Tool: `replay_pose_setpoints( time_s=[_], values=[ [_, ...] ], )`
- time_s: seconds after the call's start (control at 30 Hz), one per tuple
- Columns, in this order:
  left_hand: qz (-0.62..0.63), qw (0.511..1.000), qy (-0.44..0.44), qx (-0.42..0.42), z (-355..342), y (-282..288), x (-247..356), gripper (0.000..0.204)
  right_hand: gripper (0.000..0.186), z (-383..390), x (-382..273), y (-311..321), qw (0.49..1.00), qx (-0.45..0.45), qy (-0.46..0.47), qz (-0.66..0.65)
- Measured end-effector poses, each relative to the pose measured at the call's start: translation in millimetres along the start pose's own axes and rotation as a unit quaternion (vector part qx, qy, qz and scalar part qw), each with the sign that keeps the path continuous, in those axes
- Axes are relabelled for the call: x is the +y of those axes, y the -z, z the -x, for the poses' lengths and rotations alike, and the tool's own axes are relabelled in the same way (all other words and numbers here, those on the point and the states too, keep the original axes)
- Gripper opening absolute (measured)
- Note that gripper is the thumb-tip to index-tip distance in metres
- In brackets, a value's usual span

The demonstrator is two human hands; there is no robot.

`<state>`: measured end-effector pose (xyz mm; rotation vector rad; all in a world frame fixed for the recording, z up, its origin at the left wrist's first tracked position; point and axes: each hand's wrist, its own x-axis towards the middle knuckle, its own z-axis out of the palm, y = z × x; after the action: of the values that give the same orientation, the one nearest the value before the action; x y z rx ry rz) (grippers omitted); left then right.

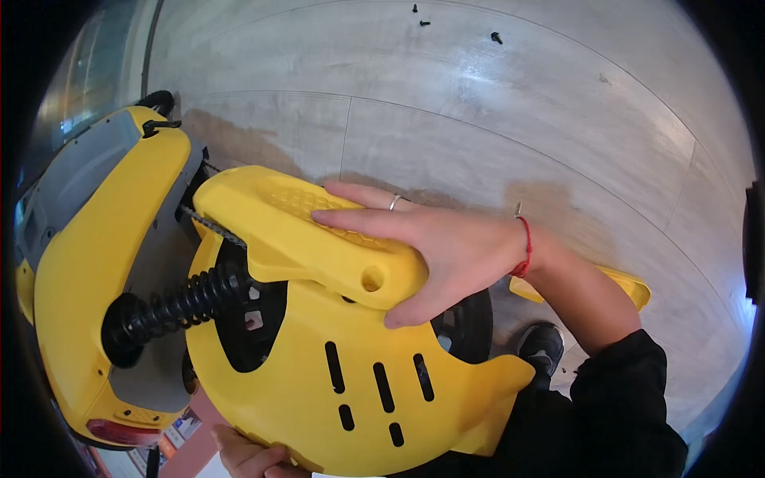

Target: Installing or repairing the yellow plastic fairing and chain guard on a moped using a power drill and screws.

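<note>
Head view: a yellow-and-gray ride-on vehicle (88, 271) lies on the floor (398, 103), two bare hands at its slotted yellow wheel guard (307, 398).
Long yellow cover: it lies across the upper part of the guard, honeycomb patch facing up, round hole near its right end.
Right hand (462, 243): ringed and red-corded at the wrist, it clasps the long yellow cover (291, 253), fingers spread over the top, thumb braced against the near side.
Left hand (249, 456): it curls at the guard's lower edge, cropped by the frame; whether the fingers pinch or merely support cannot be told.
Chain (213, 227): links show close beside the cover's left end and could snag it, or nip a fingertip, should the wheel (478, 323) turn.
Coil spring (211, 295): black, it spans from body to wheel area; a cover set askew might catch its end.
Black screws (496, 37): three lie loose on the bare floor at top; a stray kick could scatter them.
Spare yellow piece (629, 285): on the floor beyond the right forearm, near a dark shoe (543, 342), it risks being stepped on.
</note>
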<state>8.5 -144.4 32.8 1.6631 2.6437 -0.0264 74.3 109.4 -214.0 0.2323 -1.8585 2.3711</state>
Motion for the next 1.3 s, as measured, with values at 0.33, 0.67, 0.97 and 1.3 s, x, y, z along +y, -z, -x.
replay_pose_setpoints(
  time_s=[0.33, 0.67, 0.97, 1.3],
  values=[
    [0.09, 0.983, -0.158, 0.021, -17.9, -7.0, -16.4, 0.02, 0.103, -5.6, 53.3, 7.5, 0.983, -0.052, 0.068, -0.162],
    [0.075, 0.983, -0.163, 0.042, -17.2, -7.9, -15.3, 0.02, 0.1, 6.9, 41.3, -7.4, 0.901, -0.008, -0.021, -0.433],
    [0.113, 0.99, -0.076, -0.024, -13.5, 0.7, -4.2, 0.017, 0.09, 2.0, 31.5, -8.7, 0.952, 0.042, 0.009, -0.305],
    [0.069, 0.997, 0.032, -0.002, -0.3, -1.4, 0.0, 0.014, 0.084, -13.8, 3.1, -3.1, 0.994, 0.062, 0.067, 0.06]
  ],
)
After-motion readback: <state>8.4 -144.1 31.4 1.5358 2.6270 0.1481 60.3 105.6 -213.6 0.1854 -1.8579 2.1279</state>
